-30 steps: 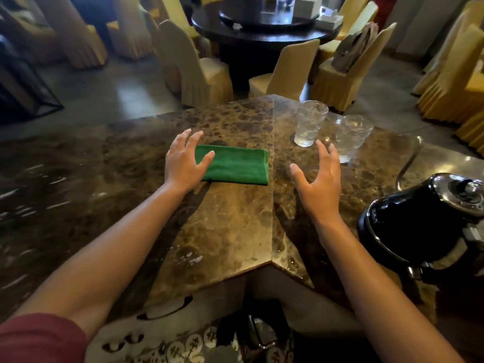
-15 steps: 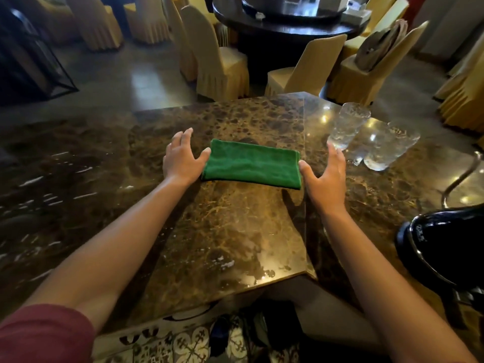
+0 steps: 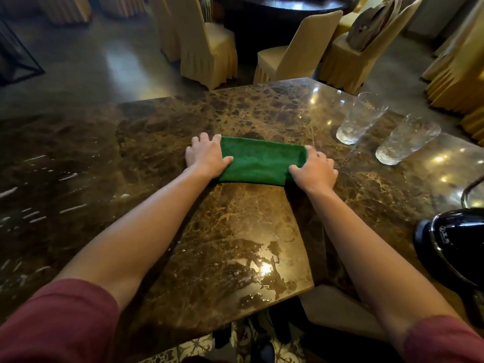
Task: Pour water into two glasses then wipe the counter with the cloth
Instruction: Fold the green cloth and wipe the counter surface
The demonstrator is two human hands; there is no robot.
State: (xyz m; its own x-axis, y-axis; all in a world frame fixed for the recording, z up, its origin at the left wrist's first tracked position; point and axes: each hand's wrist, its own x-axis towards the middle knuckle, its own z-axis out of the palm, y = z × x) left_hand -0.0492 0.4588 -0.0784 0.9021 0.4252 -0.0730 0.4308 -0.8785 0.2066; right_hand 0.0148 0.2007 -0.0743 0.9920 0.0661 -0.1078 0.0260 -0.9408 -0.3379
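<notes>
Both hands on folded cloth, mid-counter.
Left hand (image 3: 207,157) and right hand (image 3: 315,171) grip opposite ends of green cloth (image 3: 260,161) (thumbs on top); two glasses (image 3: 360,119) near counter's (image 3: 235,231) far right edge.

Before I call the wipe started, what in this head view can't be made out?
- Water level in the two glasses: textured walls and glare hide it.
- Black kettle: cut off by the right edge; spout and lid unseen.
- Cloth ends: covered by the left hand and right hand.
- Fingertips gripping or pressing: cannot tell.
</notes>
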